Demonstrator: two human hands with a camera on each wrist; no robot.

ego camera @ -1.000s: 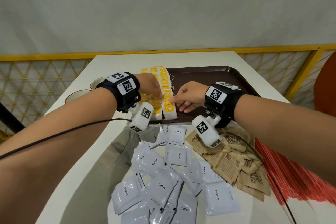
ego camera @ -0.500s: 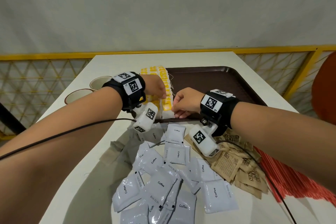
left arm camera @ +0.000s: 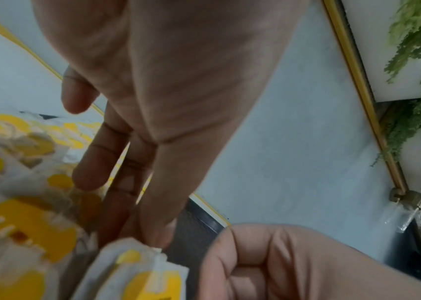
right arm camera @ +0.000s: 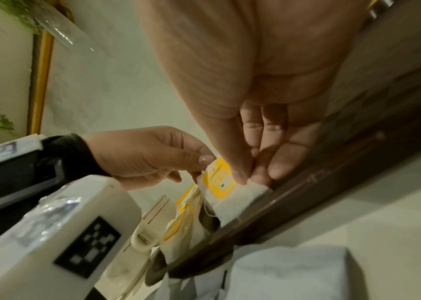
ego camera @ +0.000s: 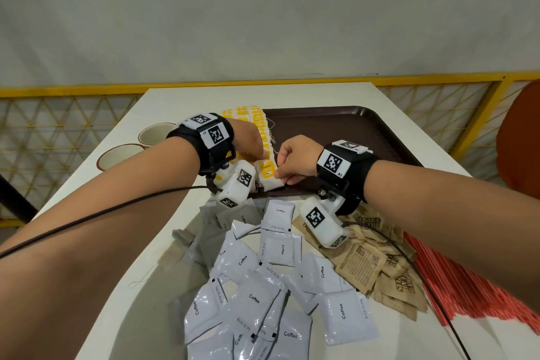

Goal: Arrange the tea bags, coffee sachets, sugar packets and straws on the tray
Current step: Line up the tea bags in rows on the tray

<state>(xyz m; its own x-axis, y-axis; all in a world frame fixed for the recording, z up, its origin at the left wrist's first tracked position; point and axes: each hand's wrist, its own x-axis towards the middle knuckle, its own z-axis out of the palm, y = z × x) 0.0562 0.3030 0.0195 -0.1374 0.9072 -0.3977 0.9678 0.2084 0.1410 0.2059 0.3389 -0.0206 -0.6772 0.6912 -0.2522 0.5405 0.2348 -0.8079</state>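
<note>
The table carries everything, and the brown tray lies just beyond both hands, with its near rim directly under them. To the right hand's far side the tray floor is bare and dark, so there is much open room there. A row of yellow-labelled tea bags runs along the tray's left side, its long axis going away from the person.

The nearest tea bag sits at the near end of this row, between the two hands, against the near rim. The right hand pinches its right edge between thumb and curled fingers. The left hand touches its upper left corner with thumb and fingertips; the other fingers are loose.

The coffee sachets, brown sugar packets and red straws lie on the table nearer than the hands, not yet on the tray.
</note>
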